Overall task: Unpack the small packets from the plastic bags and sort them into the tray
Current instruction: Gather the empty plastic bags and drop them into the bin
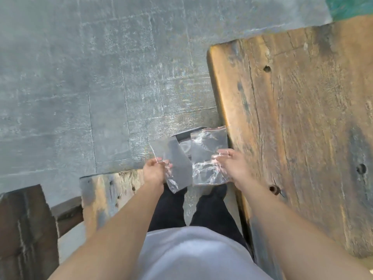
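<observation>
My left hand [154,170] grips a clear plastic bag [175,158] by its left edge, held out over my legs. My right hand [232,164] grips a second clear plastic bag [207,152] with a thin red strip along its top, just left of the wooden table's edge. The two bags hang side by side, nearly touching. Both look flat and see-through; I cannot make out any small packets inside them. No tray is in view.
A worn wooden table [298,122] with knot holes fills the right side. A dark object [181,135] lies on the grey tiled floor [80,77] behind the bags. A wooden bench [105,190] and a dark wooden piece [24,229] stand at my left.
</observation>
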Motion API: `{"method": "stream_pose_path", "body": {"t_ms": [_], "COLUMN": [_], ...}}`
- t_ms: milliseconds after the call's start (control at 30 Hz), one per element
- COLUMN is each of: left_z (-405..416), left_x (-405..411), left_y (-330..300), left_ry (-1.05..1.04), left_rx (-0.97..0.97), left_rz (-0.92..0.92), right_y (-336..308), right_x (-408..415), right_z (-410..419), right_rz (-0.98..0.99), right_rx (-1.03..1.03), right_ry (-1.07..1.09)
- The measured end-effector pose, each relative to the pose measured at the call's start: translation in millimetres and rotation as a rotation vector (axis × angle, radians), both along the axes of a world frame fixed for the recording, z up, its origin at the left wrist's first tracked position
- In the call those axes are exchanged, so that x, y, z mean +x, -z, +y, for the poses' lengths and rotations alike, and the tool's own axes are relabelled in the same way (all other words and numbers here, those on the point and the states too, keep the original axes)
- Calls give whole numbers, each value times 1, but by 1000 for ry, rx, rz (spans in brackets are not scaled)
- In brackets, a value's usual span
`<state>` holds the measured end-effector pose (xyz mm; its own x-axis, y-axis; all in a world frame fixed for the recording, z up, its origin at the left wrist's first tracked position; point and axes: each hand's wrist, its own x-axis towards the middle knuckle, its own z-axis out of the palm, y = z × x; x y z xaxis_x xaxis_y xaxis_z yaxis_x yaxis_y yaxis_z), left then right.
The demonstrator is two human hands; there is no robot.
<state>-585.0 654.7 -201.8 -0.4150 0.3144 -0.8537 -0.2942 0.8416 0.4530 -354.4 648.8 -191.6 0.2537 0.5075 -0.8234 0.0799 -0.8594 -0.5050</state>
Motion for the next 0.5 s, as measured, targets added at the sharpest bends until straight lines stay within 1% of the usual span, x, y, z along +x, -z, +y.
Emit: {"method": "stream_pose_path", "body": {"t_ms": [133, 267, 400, 500], "left_z": [14, 24, 27, 24], "left_x": [-27, -37, -42, -40], "left_y": [35, 98, 175, 236], "left_ry": [-108, -162, -229, -194], "left_rx": [-22, -75, -154, -204], "left_rz": [-46, -97, -134, -186], "right_y": [41, 105, 180, 237], "right_x": [-35, -48, -53, -63], "right_z": [28, 43, 52, 47], "right_rz": [-58, -84, 35, 77], "right_rx": [-85, -163, -276, -322], "right_ry": [43, 137, 357, 378]}}
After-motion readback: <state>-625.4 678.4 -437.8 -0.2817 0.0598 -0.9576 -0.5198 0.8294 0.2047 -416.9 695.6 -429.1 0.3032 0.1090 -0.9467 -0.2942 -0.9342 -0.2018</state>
